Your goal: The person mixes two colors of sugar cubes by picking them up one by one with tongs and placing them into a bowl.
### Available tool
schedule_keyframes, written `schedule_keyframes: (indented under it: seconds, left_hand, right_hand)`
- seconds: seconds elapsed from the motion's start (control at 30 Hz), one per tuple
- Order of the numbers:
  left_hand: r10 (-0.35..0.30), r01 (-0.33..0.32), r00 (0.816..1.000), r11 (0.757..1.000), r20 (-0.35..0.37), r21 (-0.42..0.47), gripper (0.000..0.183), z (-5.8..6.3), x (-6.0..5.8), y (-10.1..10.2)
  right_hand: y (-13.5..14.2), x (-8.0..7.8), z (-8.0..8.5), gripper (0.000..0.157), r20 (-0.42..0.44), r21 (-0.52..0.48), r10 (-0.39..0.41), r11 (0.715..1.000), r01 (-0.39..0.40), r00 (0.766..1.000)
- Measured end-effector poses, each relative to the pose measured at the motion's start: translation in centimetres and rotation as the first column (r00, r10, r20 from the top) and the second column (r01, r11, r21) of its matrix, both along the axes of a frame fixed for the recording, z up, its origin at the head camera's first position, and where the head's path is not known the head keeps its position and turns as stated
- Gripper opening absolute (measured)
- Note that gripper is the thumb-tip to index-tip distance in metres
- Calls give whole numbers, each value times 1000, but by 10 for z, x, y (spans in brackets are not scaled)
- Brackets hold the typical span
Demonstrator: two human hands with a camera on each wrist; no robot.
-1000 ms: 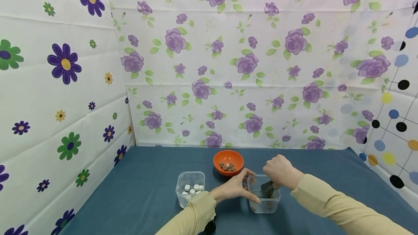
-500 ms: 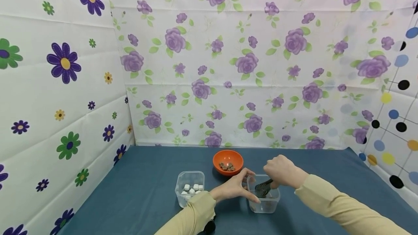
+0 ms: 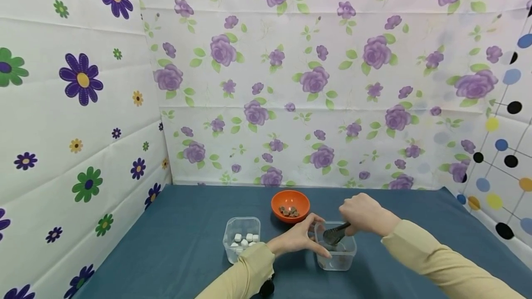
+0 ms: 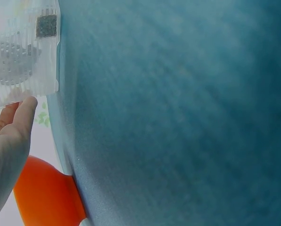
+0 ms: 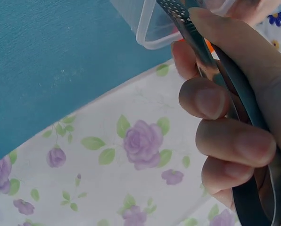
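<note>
My left hand (image 3: 296, 239) holds a clear plastic container (image 3: 337, 264), thumb along the near side and fingers at the far side. My right hand (image 3: 365, 213) grips dark metal tongs (image 3: 334, 234), fingers curled round the arms in the right wrist view. The perforated tong head (image 4: 11, 63) shows through the container wall in the left wrist view, down inside it. One brown cube (image 4: 46, 26) is visible there near the container's bottom. What the tong heads have between them is hidden. Behind the left hand stands an orange bowl (image 3: 290, 198) with several brown cubes (image 3: 289, 212).
Left of the bowl, a second clear container (image 3: 227, 244) holds several white cubes (image 3: 244, 243), partly covered by the left sleeve (image 3: 249, 266). A blue cloth (image 3: 187, 234) covers the table, with flowered sheets (image 3: 266, 82) rising at the back and sides.
The right hand has shifted slightly right and up. The tongs have swung from near upright to a flatter slant, heads pointing left within the container. The left hand stays put.
</note>
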State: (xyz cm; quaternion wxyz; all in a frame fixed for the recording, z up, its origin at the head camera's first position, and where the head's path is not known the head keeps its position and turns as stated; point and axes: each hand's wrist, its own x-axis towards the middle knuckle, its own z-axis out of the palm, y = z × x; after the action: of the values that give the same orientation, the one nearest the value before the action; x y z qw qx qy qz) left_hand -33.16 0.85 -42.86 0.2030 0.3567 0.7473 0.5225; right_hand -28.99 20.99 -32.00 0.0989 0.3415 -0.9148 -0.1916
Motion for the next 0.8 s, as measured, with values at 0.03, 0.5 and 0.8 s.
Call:
schedule_keyframes:
  seconds: [0.03,0.5,0.8]
  left_hand:
    - [3,-3,1000,1000,2,-3,54,0,0,0]
    - [20,-21,1000,1000,-9,-17,58,1,1,0]
    - [9,-9,1000,1000,-2,-4,57,0,1,-1]
  right_hand:
    - [2,0,1,36,13,-25,5,1000,-4,1000]
    - [42,4,11,44,176,-345,78,939,-13,981]
    - [57,8,22,50,225,-415,63,909,37,972]
